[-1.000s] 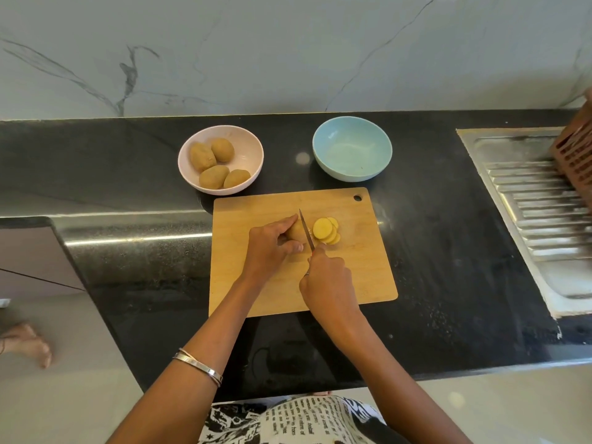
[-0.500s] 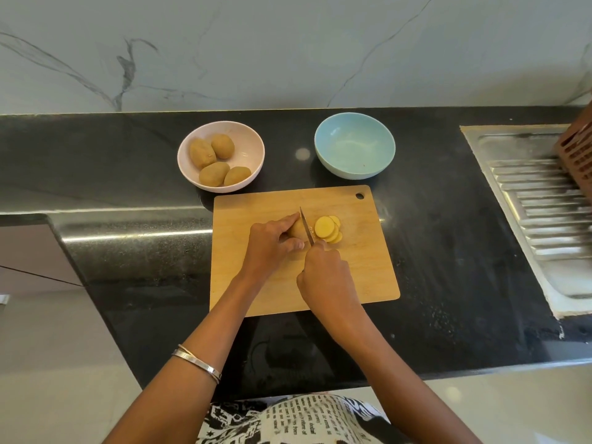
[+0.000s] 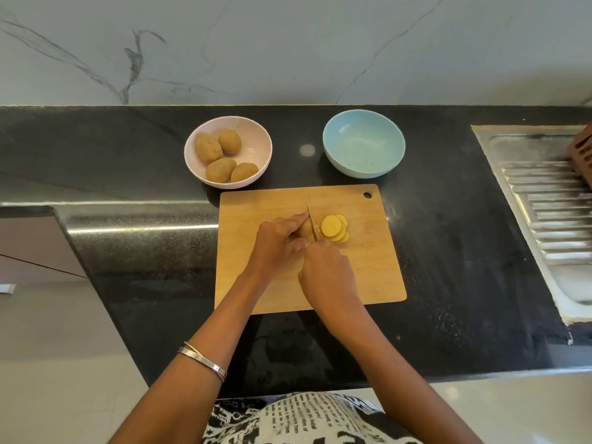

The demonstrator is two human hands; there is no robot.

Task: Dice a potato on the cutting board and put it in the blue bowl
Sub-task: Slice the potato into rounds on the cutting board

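Note:
A wooden cutting board point(image 3: 368, 274) lies on the black counter. My left hand point(image 3: 277, 246) grips the uncut part of a potato point(image 3: 305, 229) in the board's middle. My right hand point(image 3: 326, 277) holds a knife point(image 3: 312, 223) whose blade stands in the potato just right of my left fingers. Several round yellow slices point(image 3: 334, 228) lie overlapped to the right of the blade. The blue bowl point(image 3: 363, 147) stands empty behind the board's right half.
A pink bowl point(image 3: 256, 136) with several whole potatoes sits behind the board's left corner. A steel sink drainboard point(image 3: 544, 200) runs along the right, with a brown crate point(image 3: 583, 155) at its edge. The counter's front edge drops to the floor on the left.
The hands and knife stay at the same spot on the potato, the blade working through another slice. The camera view has shifted slightly.

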